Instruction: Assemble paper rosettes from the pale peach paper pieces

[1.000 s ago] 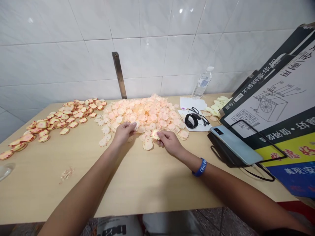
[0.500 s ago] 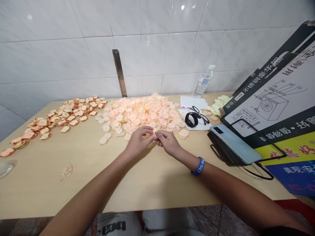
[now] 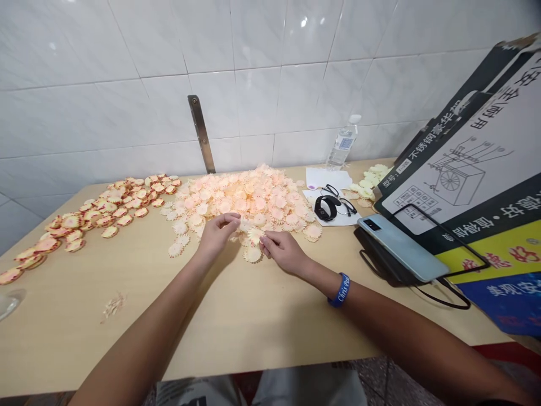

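L hand [image 3: 216, 235] fingers [image 3: 231, 221] pressed together, pinch unclear; R hand [image 3: 284, 252] on flimsy paper rosette [image 3: 255, 235] at pile [image 3: 249, 194] 6 o'clock: v. light, take by rim.

A hand can pass along the front of the worktop [image 3: 127, 344] from its left edge to the smartphone [image 3: 401, 248]. Heaped paper rosettes [image 3: 253, 197] block the back middle, and a leaning printed cardboard panel [image 3: 448, 169] blocks the right end.
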Demonstrator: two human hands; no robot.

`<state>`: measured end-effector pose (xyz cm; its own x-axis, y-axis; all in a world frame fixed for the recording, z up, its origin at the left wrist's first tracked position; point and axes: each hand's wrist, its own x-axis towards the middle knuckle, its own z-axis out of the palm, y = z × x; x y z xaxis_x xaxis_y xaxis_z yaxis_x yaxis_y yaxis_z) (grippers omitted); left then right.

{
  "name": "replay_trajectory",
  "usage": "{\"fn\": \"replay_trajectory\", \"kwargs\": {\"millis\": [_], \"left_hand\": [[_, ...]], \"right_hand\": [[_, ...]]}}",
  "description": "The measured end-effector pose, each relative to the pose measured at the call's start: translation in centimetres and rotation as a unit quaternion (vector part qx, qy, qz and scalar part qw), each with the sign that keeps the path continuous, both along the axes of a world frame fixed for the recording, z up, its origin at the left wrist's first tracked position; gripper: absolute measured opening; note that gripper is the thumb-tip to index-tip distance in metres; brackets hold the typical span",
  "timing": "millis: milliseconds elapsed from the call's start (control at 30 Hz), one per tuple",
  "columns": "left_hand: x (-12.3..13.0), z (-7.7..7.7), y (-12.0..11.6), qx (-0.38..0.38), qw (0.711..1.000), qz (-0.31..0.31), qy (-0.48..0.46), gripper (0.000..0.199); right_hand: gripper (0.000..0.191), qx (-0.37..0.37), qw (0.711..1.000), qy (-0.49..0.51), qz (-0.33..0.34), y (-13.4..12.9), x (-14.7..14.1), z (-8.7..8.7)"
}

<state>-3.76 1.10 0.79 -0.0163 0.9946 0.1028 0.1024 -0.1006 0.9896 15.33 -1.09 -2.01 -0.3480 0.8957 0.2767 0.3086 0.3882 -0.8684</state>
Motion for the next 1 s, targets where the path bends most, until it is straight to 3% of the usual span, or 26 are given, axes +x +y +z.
{"fn": "replay_trajectory", "kwargs": {"millis": [167, 333, 400, 500, 600, 667, 867, 1000], "left_hand": [[-1.3, 0.2, 1.0, -0.007, 0.999, 0.032, 0.003, 0.036], [0.6, 0.5, -0.8, 0.071, 0.990, -0.064, 0.104, 0.038], [1.3, 0.4, -1.5, 0.095, 0.982, -0.070, 0.148, 0.032], [0.9, 0.3, -1.2, 0.088, 0.982, 0.016, 0.167, 0.029], [-0.9, 0.6, 0.2, 0.073, 0.983, 0.128, 0.111, 0.032], [-1.7, 0.8, 0.9, 0.088, 0.979, 0.152, 0.106, 0.030], [0.7, -0.2, -1.1, 0.157, 0.944, 0.019, 0.290, 0.039], [2.0, -0.4, -2.2, 0.188, 0.927, -0.027, 0.324, 0.043]], "right_hand": [[0.039, -0.042, 0.999, 0.033, 0.000, 0.2, 0.2, -0.5], [0.041, -0.052, 0.997, 0.041, -0.029, 0.4, 0.1, -0.4], [0.040, -0.047, 0.998, 0.039, -0.022, 0.2, 0.1, -0.1], [0.040, -0.041, 0.999, 0.027, 0.005, -0.1, 0.1, 0.3], [0.039, -0.040, 0.999, 0.019, 0.024, -0.3, 0.1, 0.3], [0.039, -0.054, 0.998, 0.036, 0.025, -0.2, 0.0, 0.1], [0.038, -0.096, 0.991, 0.085, 0.033, 0.0, -0.3, -0.2], [0.045, -0.077, 0.996, 0.045, 0.012, -0.6, -0.4, 0.5]]}}
